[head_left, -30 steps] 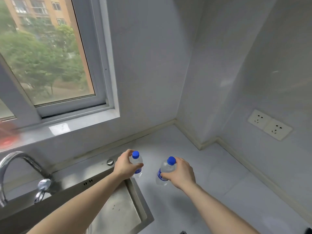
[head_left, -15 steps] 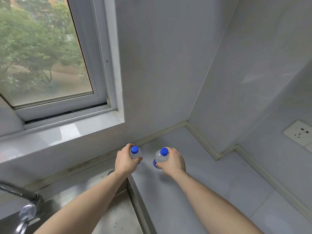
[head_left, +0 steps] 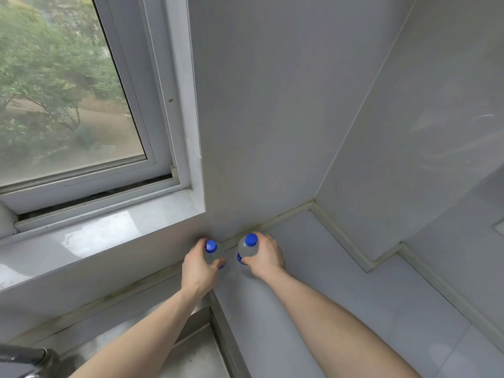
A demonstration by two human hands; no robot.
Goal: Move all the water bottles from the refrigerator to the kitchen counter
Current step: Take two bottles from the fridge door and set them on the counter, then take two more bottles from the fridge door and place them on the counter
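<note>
Two small clear water bottles with blue caps stand upright at the back of the grey kitchen counter (head_left: 341, 296), close to the wall. My left hand (head_left: 197, 270) grips the left bottle (head_left: 211, 251) round its body. My right hand (head_left: 266, 257) grips the right bottle (head_left: 246, 248) the same way. The bottles are a hand's width apart. Whether their bases touch the counter is hidden by my fingers. The refrigerator is out of view.
A steel sink (head_left: 191, 353) lies at the lower left, with part of a tap (head_left: 24, 358) at the left edge. A window (head_left: 68, 91) with a sill (head_left: 95, 238) is above it. The tiled wall steps out at the right (head_left: 381, 257).
Both hands have carried the bottles further back across the counter, up to the wall under the window's corner. The view has tilted so the sockets and most of the tap have gone out of frame.
</note>
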